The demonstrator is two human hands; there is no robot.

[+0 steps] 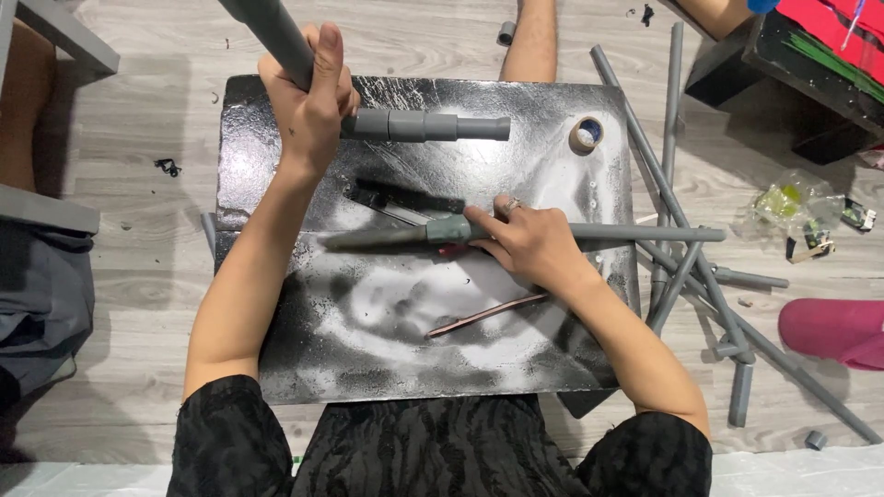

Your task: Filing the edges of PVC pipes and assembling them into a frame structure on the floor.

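My left hand (311, 99) is closed around a thick grey pipe (273, 32) that rises toward the camera at the upper left of a black, paint-sprayed board (304, 340). A jointed grey pipe piece (433, 126) juts out to the right of that hand, lying across the board. My right hand (527, 241) grips a long thin grey pipe (635, 234) at its grey coupling (449, 228), holding it flat across the middle of the board. A slim dark saw-like blade (483, 315) lies on the board just below my right hand.
A tape roll (586, 134) sits at the board's upper right. Several loose grey pipes (683, 276) are piled on the wooden floor to the right, with short offcuts (740, 394). A pink slipper (833, 331), a plastic bag (792, 204) and a dark box (810, 64) lie further right.
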